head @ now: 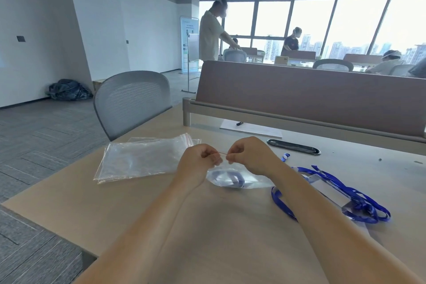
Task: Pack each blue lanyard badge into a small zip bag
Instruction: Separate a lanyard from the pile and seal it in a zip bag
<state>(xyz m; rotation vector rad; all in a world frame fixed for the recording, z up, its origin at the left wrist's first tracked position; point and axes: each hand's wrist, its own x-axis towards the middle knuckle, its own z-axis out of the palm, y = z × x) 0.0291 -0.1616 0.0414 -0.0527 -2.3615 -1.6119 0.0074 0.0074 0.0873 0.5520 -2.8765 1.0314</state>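
A small clear zip bag [232, 180] with a blue lanyard badge folded inside hangs just above the desk at the centre. My left hand [198, 163] and my right hand [251, 157] both pinch its red zip strip at the top, a short stretch of the strip showing between the fingertips. A stack of empty clear zip bags [140, 159] with red zip strips lies flat to the left. To the right lie loose blue lanyards with clear badge holders [345, 193], tangled together, partly behind my right forearm.
The light wooden desk [69, 193] ends at left and near edges. A brown divider panel [311, 92] runs along the back, with a white sheet and pen [251, 128] and a black cable slot [292, 147] before it. A grey chair [131, 99] stands at the left. People work at far desks.
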